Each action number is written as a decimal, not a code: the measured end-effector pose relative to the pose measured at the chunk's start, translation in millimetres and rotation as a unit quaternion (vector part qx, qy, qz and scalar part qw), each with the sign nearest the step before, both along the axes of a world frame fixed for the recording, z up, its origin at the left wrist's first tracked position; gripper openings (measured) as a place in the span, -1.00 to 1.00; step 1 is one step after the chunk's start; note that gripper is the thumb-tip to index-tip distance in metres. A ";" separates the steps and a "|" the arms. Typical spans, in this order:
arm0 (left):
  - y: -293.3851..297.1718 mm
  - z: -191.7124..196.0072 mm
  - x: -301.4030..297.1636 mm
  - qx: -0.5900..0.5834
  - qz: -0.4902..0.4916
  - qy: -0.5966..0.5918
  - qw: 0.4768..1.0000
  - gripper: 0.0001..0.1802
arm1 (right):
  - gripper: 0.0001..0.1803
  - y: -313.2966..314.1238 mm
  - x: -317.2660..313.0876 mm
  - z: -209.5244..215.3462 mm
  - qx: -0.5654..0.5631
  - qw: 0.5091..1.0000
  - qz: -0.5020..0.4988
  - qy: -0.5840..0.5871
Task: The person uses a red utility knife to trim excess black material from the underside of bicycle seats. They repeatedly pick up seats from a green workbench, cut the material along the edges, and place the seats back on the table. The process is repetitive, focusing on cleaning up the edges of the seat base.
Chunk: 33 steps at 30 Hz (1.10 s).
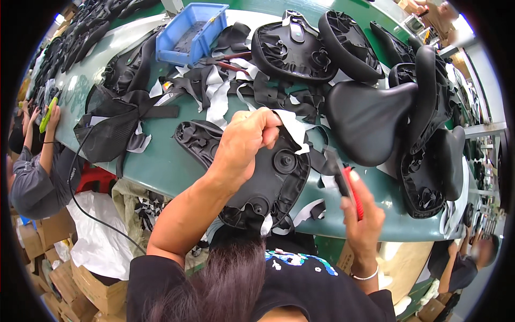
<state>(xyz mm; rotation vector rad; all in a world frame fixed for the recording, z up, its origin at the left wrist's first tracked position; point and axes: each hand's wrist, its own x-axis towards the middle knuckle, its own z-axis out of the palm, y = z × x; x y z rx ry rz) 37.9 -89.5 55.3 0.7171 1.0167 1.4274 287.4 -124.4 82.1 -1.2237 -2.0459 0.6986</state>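
Observation:
A black bicycle saddle lies underside up at the table's near edge, partly hidden behind my left arm. My left hand is closed above it, pinching a strip of cover material, black on one side and white on the other. Off to the saddle's right, my right hand is wrapped round a red-handled utility knife. The knife's blade points up and to the left, apart from the strip and blurred. Loose trimmings lie beside the saddle.
Several black saddles crowd the right, one a cushion-side-up saddle. Behind the scraps are red-handled pliers and a blue bin. A black mesh bag lies left on the green table. A co-worker is at the far left.

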 end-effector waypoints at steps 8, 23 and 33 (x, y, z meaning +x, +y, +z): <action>3.4 4.9 5.4 -0.010 0.052 -0.047 0.997 -0.67 | -0.44 2.3 -10.9 -23.2 0.057 0.980 0.046 -0.184; 1.9 -2.0 -32.4 0.029 0.062 0.652 0.755 -0.50 | -0.45 12.3 -18.5 -7.0 0.092 0.956 0.064 -0.269; -30.4 -22.6 -11.1 -0.050 0.100 0.699 0.706 -0.63 | -0.45 -38.1 -3.9 14.7 -0.111 0.970 0.058 -0.209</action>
